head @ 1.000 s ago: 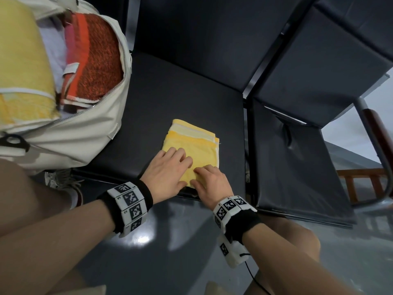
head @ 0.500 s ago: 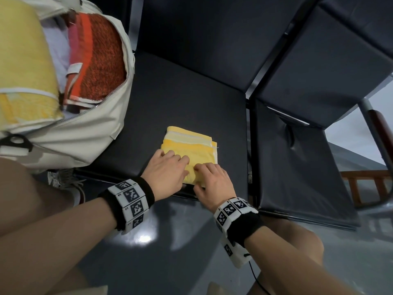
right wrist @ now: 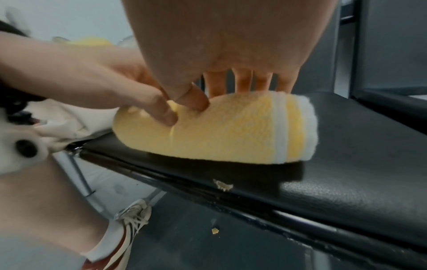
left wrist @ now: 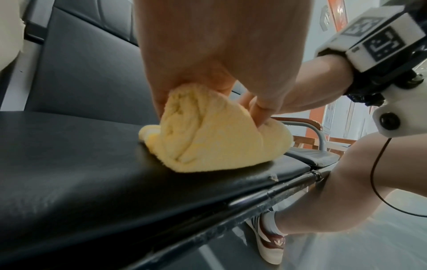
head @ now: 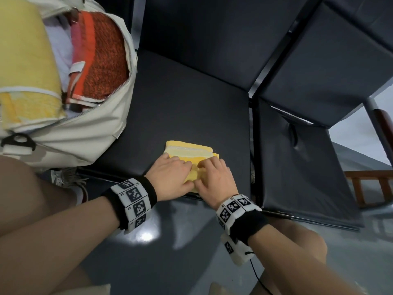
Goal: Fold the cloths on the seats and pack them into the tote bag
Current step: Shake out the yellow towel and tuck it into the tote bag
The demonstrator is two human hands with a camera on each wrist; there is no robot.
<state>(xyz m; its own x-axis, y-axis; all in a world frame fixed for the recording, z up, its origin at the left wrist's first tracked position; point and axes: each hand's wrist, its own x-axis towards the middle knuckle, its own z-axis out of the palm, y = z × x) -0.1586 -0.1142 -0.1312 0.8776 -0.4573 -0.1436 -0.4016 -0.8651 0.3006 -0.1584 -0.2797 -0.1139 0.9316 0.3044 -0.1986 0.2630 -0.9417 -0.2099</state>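
A folded yellow cloth (head: 189, 153) with pale stripes lies near the front edge of the middle black seat (head: 180, 107). My left hand (head: 171, 177) grips its near left part, fingers and thumb curled round the bunched fold (left wrist: 208, 135). My right hand (head: 214, 177) holds the near right part, thumb pressed into the cloth (right wrist: 226, 131) and fingers over its top. The near edge is raised off the seat. The cream tote bag (head: 85, 133) stands open at the left, holding a yellow cloth (head: 25, 67) and an orange-red cloth (head: 102, 60).
A second black seat (head: 302, 167) lies to the right, with a metal and wood armrest (head: 380, 133) beyond it. Seat backs (head: 202, 28) rise behind. My bare knees and a sneaker (head: 70, 179) are below, over a glossy grey floor (head: 170, 252).
Both hands have slid together on the cloth's near edge and curled round it, lifting and bunching that edge. The cloth looks shorter from above.
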